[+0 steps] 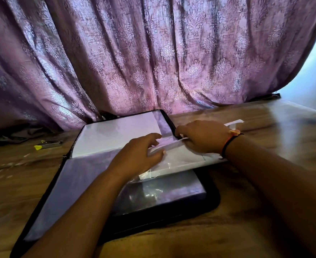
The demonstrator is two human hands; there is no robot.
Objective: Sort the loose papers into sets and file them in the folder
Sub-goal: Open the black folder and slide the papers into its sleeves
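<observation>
Head view: a purple curtain (153, 53) hangs behind the wooden surface (255, 211), where the black zip folder (172, 217) lies open. White papers (187, 160) rest across its clear sleeves. The left grip (140, 152) presses on them with loosely bent fingers; the right grip (200, 136) pinches their far edge. A yellow-tipped cutter (48, 145) lies to the left.

Your black zip folder (164, 221) lies open and flat, its clear sleeves (159, 194) catching the light. One white sheet (116, 135) sits in the far page. A stack of white papers (183, 161) lies askew across the near half, poking out past the right side.
</observation>
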